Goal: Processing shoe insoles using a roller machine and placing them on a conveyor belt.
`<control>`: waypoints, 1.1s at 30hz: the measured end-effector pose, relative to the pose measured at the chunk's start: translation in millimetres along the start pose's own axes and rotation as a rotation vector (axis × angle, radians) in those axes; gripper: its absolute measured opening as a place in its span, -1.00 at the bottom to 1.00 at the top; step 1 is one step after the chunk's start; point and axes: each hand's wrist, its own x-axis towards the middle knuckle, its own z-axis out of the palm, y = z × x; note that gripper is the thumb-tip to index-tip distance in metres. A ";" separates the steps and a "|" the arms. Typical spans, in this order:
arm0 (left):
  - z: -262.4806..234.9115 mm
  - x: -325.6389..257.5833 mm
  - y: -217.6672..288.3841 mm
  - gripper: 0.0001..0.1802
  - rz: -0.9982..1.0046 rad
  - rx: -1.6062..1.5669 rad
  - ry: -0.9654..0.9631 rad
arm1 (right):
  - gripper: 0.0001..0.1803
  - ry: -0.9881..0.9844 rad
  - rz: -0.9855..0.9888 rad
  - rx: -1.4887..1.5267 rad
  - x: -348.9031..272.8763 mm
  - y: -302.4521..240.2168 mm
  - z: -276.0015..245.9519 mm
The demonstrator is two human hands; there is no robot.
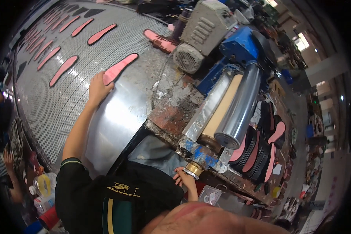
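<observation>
Blurred bare skin [222,218] fills the near edge, beside a black shirt [154,181]. Ahead on the left spreads a wide perforated surface [54,117], with rows of pink insoles [64,71] toward its far end and a smooth metal plate [117,121] along its near side. Far right, a cluttered workshop recedes toward bright windows [301,41]. Between them sits a grubby grey motor housing [202,29], with a shiny metal roller [240,107] nearer and stacked black soles [255,158] to its right. One dark-rimmed pink insole [122,68] lies at the right edge of the perforated surface. The left hand [98,89] has its fingers narrowed on that insole's near end. The right hand [182,178], fingers loosely bent, is just beside a brass-coloured knob [194,170]; whether it touches or holds anything, I cannot tell.
</observation>
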 end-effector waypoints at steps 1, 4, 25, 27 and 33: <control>6.2 19.4 -8.6 -0.31 -0.014 0.019 -0.009 | -0.72 0.007 0.028 -0.035 3.4 3.0 -0.3; 27.5 78.9 -11.7 -0.42 0.074 -0.007 -0.034 | -0.74 0.068 0.028 -0.041 8.6 14.5 -4.1; 78.1 194.2 -50.8 -0.73 0.401 0.193 -0.193 | -0.80 1.333 -0.814 -0.660 -110.0 -163.3 -83.4; 61.9 176.9 -12.5 -0.74 0.414 0.053 -0.156 | -0.71 1.365 -0.817 -0.660 -109.1 -167.4 -97.0; 36.5 70.5 89.9 -0.86 0.472 -0.507 -0.345 | -0.63 1.455 -0.662 -1.122 -67.0 -178.5 -149.2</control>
